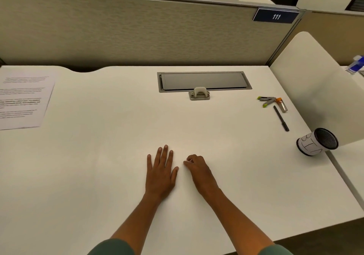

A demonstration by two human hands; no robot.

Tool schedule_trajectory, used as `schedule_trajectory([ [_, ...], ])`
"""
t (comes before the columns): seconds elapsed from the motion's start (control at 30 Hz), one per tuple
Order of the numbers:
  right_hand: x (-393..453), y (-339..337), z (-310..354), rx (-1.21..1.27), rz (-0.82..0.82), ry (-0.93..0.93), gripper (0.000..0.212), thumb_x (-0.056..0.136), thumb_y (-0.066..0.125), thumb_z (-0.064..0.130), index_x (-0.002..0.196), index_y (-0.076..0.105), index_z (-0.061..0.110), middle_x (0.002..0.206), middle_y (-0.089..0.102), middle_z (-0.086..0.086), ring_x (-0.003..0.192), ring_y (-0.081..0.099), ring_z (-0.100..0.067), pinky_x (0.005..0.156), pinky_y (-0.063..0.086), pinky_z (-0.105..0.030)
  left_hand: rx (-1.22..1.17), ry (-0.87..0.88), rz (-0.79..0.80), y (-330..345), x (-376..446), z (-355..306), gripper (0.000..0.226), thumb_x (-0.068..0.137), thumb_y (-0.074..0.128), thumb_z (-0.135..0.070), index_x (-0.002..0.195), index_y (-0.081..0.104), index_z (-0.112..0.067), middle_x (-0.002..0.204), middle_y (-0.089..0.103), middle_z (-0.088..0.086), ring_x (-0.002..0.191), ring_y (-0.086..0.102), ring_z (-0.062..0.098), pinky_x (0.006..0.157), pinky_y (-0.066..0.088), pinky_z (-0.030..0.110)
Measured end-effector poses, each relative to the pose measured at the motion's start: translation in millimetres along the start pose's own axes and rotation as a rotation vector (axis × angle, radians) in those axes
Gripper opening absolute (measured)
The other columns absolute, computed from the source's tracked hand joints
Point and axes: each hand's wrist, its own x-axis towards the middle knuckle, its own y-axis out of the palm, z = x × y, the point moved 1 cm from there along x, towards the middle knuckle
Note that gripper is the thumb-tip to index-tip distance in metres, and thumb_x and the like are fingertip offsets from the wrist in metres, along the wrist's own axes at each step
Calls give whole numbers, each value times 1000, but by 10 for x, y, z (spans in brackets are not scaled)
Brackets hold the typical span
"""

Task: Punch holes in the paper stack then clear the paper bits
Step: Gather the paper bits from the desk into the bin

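Observation:
A stack of printed paper [23, 97] lies at the far left of the white desk [108, 146]. A small grey hole punch [199, 93] stands at the back middle, in front of the cable hatch. My left hand [160, 173] rests flat on the desk near the front, fingers spread, holding nothing. Just to its right, my right hand [197, 168] has its fingertips curled together against the desk surface; whether it pinches any paper bit is too small to tell. Paper bits do not show against the white desk.
A grey cable hatch [203, 81] is set into the desk at the back. At the right lie a staple remover [266, 100], an orange-capped vial [282, 105] and a black pen [281, 118]. A black mesh cup with a paper label [317, 142] lies on its side by the right edge. A fabric partition [137, 32] stands behind.

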Motion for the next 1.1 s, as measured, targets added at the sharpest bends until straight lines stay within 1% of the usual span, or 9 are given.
schedule_trajectory([
  [0.1,16,-19,56,5,7,12,10,92,45,37,90,53,30,98,55,7,87,57,-12,81,49,-35,-8,2,-3,-5,1,0,61,99,29,-45,152,30,-16,163,16,6,151,15,25,119,17,57],
  [0.27,28,-35,151,23,-35,73,13,96,42,24,94,54,20,99,56,-1,87,57,-19,82,49,-39,-15,3,1,-11,5,2,61,99,28,-45,152,31,-16,163,16,6,151,15,25,119,17,57],
  [0.37,45,-45,179,108,-8,156,18,98,40,13,104,56,10,107,57,-8,95,56,-24,84,49,-37,-21,5,7,-22,6,2,61,99,26,-45,152,30,-16,163,16,6,151,15,25,119,17,57],
  [0.5,40,-32,210,-73,27,94,25,93,47,-3,115,57,6,121,55,-10,111,51,-23,87,50,-32,-37,10,19,-38,11,8,60,99,25,-44,152,31,-15,163,18,6,151,16,26,119,17,57],
  [0.63,25,-31,236,-135,-5,80,26,89,49,-7,111,60,4,117,59,-12,107,55,-26,83,51,-34,-43,6,29,-51,16,1,60,99,25,-43,152,32,-15,162,19,7,150,17,26,119,17,57],
  [0.8,29,-16,201,-113,-49,98,25,92,43,-3,106,59,9,112,61,-7,104,53,-22,83,46,-30,-72,23,38,-102,12,-13,61,99,23,-44,151,33,-14,162,20,8,150,18,27,120,14,57],
  [0.93,55,-30,206,-111,-15,131,23,94,39,0,104,59,4,109,61,-13,103,54,-27,80,41,-29,-101,24,106,-104,35,27,60,102,23,-45,154,22,-15,164,6,6,152,3,25,121,1,54],
  [1.03,62,-76,286,-98,-36,176,19,89,42,-1,87,56,12,100,63,-9,91,53,-20,73,38,-28,-125,28,148,-108,49,76,61,103,22,-45,156,10,-17,164,-6,3,152,-8,21,121,-7,50],
  [1.1,71,-92,304,-88,-42,201,20,88,42,-1,83,54,15,98,64,-9,89,54,-19,72,38,-28,-127,42,150,-136,37,112,62,103,21,-45,156,6,-17,164,-9,2,151,-11,21,121,-7,47],
])
